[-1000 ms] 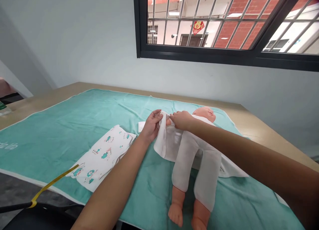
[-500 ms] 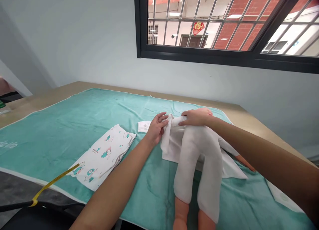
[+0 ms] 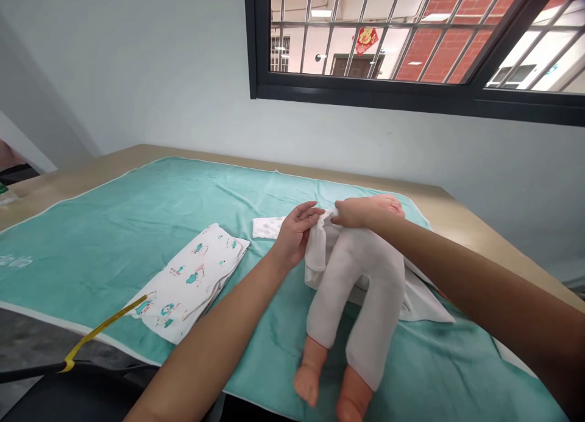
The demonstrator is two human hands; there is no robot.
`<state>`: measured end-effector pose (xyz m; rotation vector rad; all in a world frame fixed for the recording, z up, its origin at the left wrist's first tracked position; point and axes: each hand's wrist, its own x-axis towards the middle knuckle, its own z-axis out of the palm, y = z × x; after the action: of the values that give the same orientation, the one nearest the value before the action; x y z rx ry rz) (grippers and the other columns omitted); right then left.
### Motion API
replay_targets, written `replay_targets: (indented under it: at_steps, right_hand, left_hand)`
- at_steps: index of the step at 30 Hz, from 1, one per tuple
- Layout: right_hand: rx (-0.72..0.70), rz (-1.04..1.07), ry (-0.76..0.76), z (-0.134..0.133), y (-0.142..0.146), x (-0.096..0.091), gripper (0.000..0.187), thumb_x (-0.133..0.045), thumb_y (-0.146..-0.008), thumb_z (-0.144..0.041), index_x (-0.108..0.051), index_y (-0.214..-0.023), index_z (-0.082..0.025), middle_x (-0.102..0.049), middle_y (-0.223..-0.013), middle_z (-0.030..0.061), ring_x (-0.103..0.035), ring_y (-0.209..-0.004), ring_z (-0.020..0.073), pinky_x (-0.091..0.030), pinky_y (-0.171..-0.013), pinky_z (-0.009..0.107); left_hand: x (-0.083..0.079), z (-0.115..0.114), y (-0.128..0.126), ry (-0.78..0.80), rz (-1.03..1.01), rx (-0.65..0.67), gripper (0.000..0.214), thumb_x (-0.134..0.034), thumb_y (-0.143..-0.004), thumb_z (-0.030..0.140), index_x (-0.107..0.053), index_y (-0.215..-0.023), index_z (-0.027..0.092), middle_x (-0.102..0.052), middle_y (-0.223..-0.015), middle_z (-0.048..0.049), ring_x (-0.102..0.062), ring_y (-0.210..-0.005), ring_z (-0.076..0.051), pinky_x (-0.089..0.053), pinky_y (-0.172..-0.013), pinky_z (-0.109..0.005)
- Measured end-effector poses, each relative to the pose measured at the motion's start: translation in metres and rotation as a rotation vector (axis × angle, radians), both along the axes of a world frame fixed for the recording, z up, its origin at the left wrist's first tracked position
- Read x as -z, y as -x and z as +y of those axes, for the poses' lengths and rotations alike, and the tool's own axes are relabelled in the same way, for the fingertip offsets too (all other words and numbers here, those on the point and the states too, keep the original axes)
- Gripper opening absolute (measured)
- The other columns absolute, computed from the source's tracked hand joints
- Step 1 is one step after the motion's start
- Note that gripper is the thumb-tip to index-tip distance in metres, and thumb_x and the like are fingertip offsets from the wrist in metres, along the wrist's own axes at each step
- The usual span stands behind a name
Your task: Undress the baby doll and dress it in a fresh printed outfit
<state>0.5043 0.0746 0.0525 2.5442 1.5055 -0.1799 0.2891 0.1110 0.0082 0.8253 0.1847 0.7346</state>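
A baby doll (image 3: 361, 257) with a white cloth body lies on its back on an opened white garment (image 3: 427, 303), its bare feet towards me. My left hand (image 3: 295, 233) pinches white cloth of the garment at the doll's side, thumb and fingers together. Close beside it, my right hand (image 3: 354, 213) is closed around the doll's arm or the cloth bunched there; which one is hidden by the fingers. A patterned white sleeve (image 3: 267, 227) shows beyond my left hand. The doll's face is partly visible behind my right hand.
A teal blanket (image 3: 137, 227) covers much of the wooden table (image 3: 461, 218). A folded white printed garment (image 3: 194, 282) lies left of my forearm. A yellow strap (image 3: 103, 330) on a black bar juts in at lower left. A barred window (image 3: 365, 38) is above.
My left hand has moved right, closer to my right hand, with the white cloth. The doll has turned slightly, its feet swinging left and its head shifting right.
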Motion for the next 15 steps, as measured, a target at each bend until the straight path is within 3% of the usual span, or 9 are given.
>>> replay_targets:
  at_steps: [3,7,10,12,15]
  right_hand:
    - [-0.027,0.009,-0.011,-0.003,0.006,-0.005,0.042,-0.063,-0.077,-0.063,-0.069,-0.091,-0.024,-0.068,-0.083,0.0128,-0.065,-0.084,0.0336,-0.045,-0.076,0.048]
    - [-0.042,0.046,0.002,-0.007,0.011,-0.008,0.046,-0.062,-0.076,-0.067,-0.067,-0.091,-0.024,-0.068,-0.084,0.011,-0.065,-0.079,0.0307,-0.046,-0.075,0.046]
    - [-0.072,0.078,0.014,-0.008,0.008,-0.007,0.051,-0.06,-0.077,-0.07,-0.066,-0.097,-0.023,-0.068,-0.088,0.0108,-0.065,-0.079,0.0288,-0.046,-0.073,0.042]
    - [-0.079,0.095,0.013,-0.007,0.004,-0.005,0.053,-0.06,-0.077,-0.07,-0.066,-0.1,-0.023,-0.068,-0.09,0.0113,-0.065,-0.082,0.0288,-0.046,-0.074,0.04]
    - [-0.074,0.118,0.021,-0.003,-0.001,0.0,0.055,-0.06,-0.077,-0.069,-0.066,-0.106,-0.023,-0.069,-0.095,0.0114,-0.064,-0.087,0.0296,-0.045,-0.074,0.039]
  left_hand:
    - [0.006,0.013,0.0,-0.208,0.312,-0.177,0.038,-0.072,-0.08,0.03,-0.061,-0.114,0.019,-0.063,-0.107,-0.0051,-0.061,-0.086,-0.015,-0.048,-0.078,-0.028]
    - [0.02,0.023,0.002,-0.919,0.981,-0.456,0.048,-0.079,-0.072,0.041,-0.063,-0.11,0.017,-0.054,-0.118,-0.0106,-0.057,-0.099,-0.024,-0.046,-0.08,-0.033]
    - [0.029,0.024,0.005,-1.341,1.222,-0.544,0.039,-0.074,-0.076,0.043,-0.063,-0.105,0.018,-0.053,-0.122,-0.0119,-0.052,-0.109,-0.029,-0.044,-0.083,-0.036]
    - [0.032,0.024,0.005,-1.452,1.273,-0.568,0.025,-0.064,-0.086,0.039,-0.063,-0.101,0.019,-0.059,-0.113,-0.0113,-0.052,-0.107,-0.028,-0.042,-0.083,-0.036]
    - [0.033,0.027,0.002,-1.362,1.222,-0.55,0.02,-0.048,-0.095,0.034,-0.062,-0.09,0.02,-0.065,-0.092,-0.0085,-0.057,-0.091,-0.023,-0.039,-0.074,-0.033]
